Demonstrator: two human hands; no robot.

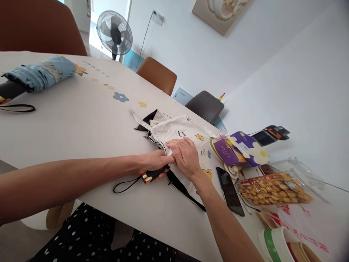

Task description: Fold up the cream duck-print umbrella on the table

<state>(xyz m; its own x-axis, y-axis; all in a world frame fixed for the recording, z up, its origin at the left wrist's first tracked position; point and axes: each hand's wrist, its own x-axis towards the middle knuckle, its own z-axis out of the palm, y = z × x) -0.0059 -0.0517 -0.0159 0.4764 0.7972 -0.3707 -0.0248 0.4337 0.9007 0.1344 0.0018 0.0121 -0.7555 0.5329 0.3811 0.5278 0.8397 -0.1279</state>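
Observation:
A white folding umbrella (188, 127) with yellow cartoon prints and black lining lies half gathered on the table, its canopy loose and flattened. My left hand (156, 162) is closed round its black handle, just below the canopy; the handle's gold end and black wrist loop stick out toward me. Over the canopy's lower edge, my right hand (187, 156) has its fingers pressed together on the fabric, close to my left thumb. Fabric under the right palm is hidden. A light blue folded umbrella (45, 74) with a black handle rests at the far left.
Right of the canopy lie a black phone (230, 191), a purple box (229, 151) and a snack package (275, 191). Paper cups (272, 243) stand at the lower right. Chairs (158, 74) line the white table (81, 134), and a fan (114, 32) stands behind.

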